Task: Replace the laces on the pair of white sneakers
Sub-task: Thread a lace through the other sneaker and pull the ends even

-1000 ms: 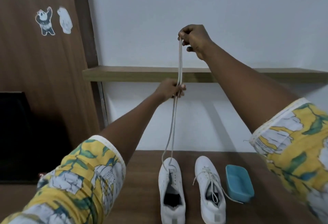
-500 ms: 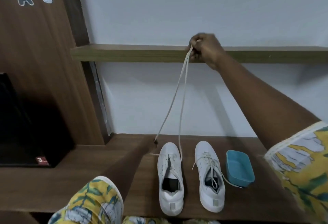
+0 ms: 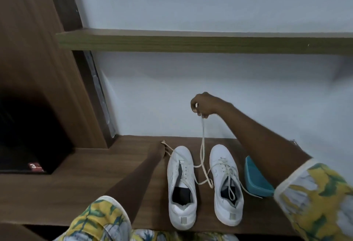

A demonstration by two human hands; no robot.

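Left sneaker (image 3: 176, 166) and right sneaker (image 3: 219, 156), both white, stand side by side on the wooden surface (image 3: 91, 183), toes toward the wall (image 3: 191, 2) and heels toward me as I watch over the remote feed.

Right hand (image 3: 203, 105): raised above the gap between the shoes, fingers curled, thumb and forefinger pinching the cream lace (image 3: 202, 137). From this pinch the lace hangs down doubled, falls between the two sneakers, forms a small loop on the wood beside the right sneaker, and runs across to the eyelets of the left sneaker.

Left hand (image 3: 161, 152): low on the wood, just beside the toe of the left sneaker. It is dark against the surface, and I cannot tell how its fingers lie. Two lace strands run from the toe of that shoe to this hand, with tips showing just past it.

The right sneaker is laced, and one loose end trails toward the blue plastic tray (image 3: 255, 181) beside it. A wooden shelf (image 3: 191, 43) crosses the wall above.
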